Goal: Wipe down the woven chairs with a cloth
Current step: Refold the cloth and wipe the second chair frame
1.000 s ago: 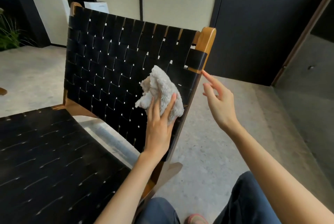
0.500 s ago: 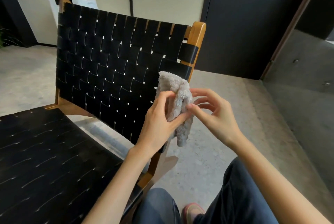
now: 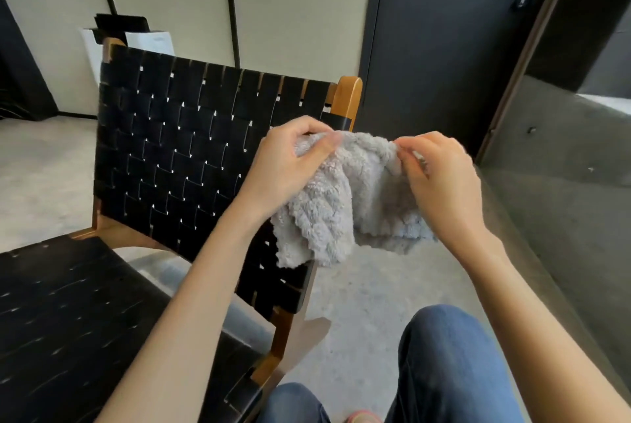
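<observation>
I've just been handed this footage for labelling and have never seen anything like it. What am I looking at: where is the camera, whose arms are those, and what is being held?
There is no machine here. A person wears a wide-angle camera on the head, so you look forward and down along their own bare arms. The left hand and right hand each pinch the top edge of a fluffy grey cloth, holding it spread between them so that it hangs down. Behind it stands the woven chair: black straps on a wooden frame, with its seat at lower left. Whether the cloth touches the chair cannot be told. At the bottom are the person's knees in blue jeans, above a concrete floor.
</observation>
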